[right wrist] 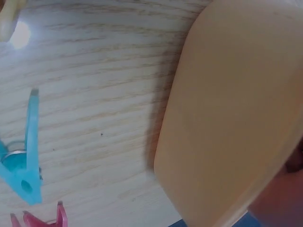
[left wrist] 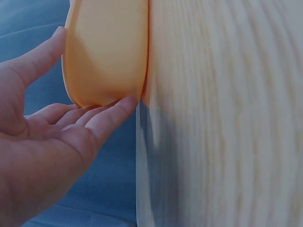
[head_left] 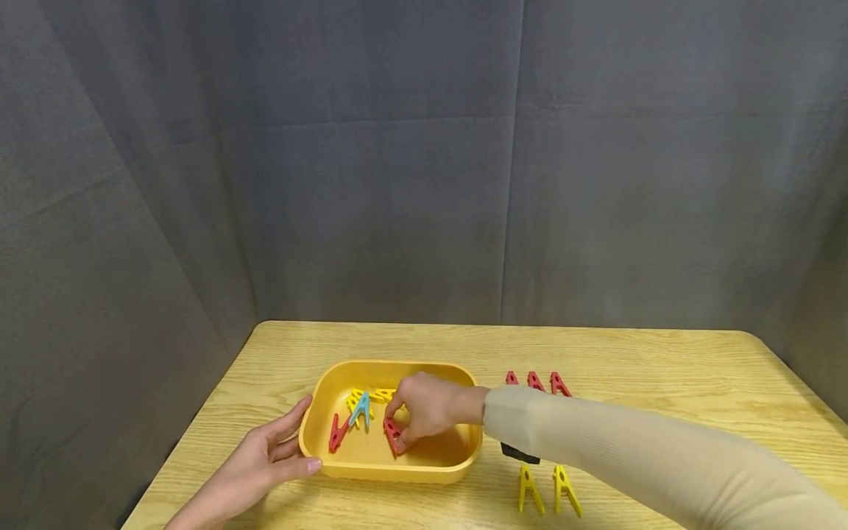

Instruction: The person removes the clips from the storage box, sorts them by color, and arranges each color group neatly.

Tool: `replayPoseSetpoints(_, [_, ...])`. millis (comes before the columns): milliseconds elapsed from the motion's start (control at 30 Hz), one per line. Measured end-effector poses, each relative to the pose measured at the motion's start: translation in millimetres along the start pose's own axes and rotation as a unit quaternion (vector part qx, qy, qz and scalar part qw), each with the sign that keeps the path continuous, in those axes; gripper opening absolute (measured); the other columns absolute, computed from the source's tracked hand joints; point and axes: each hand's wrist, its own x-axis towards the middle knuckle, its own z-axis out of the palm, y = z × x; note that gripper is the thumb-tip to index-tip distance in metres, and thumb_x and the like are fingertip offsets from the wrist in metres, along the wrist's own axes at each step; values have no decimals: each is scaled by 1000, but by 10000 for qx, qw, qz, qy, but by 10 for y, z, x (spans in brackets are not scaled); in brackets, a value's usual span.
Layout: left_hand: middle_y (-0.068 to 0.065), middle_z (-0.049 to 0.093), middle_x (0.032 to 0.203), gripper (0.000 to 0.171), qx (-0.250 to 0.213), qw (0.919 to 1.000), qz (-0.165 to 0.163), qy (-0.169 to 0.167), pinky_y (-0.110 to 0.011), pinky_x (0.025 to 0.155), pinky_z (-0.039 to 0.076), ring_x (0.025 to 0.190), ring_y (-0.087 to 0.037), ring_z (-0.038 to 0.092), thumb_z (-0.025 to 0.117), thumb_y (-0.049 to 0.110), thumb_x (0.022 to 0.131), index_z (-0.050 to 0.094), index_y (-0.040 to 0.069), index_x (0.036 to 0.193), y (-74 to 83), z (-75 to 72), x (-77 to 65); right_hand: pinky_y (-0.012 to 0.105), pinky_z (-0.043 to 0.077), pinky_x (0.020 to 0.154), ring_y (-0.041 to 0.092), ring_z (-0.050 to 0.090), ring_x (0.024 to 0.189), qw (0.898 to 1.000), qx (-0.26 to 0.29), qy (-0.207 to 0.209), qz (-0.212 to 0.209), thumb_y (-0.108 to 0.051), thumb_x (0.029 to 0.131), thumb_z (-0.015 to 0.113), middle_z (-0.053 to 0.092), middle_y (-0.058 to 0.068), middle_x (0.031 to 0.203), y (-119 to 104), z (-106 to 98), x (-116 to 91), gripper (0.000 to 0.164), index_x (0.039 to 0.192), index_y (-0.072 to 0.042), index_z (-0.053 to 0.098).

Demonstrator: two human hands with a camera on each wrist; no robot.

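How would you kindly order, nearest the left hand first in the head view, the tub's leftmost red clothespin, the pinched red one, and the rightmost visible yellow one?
1. Leftmost red clothespin, tub's left side.
2. Pinched red clothespin, mid-tub, in right hand.
3. Rightmost yellow clothespin, on table right of tub.

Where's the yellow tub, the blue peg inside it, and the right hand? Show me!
Yellow tub (head_left: 391, 473), head view: its front wall.
Blue peg (head_left: 361, 407), head view: near its middle.
Right hand (head_left: 427, 403), head view: the back of it.
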Motion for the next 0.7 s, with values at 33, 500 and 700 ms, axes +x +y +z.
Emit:
replayPoseSetpoints(33, [-27, 7, 171, 95, -10, 10000, -8, -6, -33, 100, 56, 146, -47, 38, 75, 7, 99, 9, -4, 166, 1, 2, 2, 17, 39, 64, 5, 45, 70, 9999, 67, -30, -96, -30, 80, 96, 65, -11, 83, 12, -12, -3, 42, 115, -12, 83])
replayPoseSetpoints(500, [-28, 7, 170, 95, -1, 10000, 42, -47, -33, 100, 56, 145, -47, 38, 74, 6, 99, 8, -5, 166, 20, -11, 10, 19, 18, 48, 3, 21, 47, 9901, 1072, -641, -641, -4, 77, 95, 26, -12, 48, 214, -61, 14, 60, 133, -5, 74])
replayPoseSetpoints(700, [-28, 7, 170, 95, -20, 10000, 68, -67, -33, 100, 55, 145, -48, 37, 74, 6, 99, 8, -7, 165, 23, -13, 17, 19, 18, 48, 3, 22, 45, 9900, 1127, -657, -538, -7, 76, 96, 28, -11, 47, 226, -21, 42, 61, 132, -6, 75])
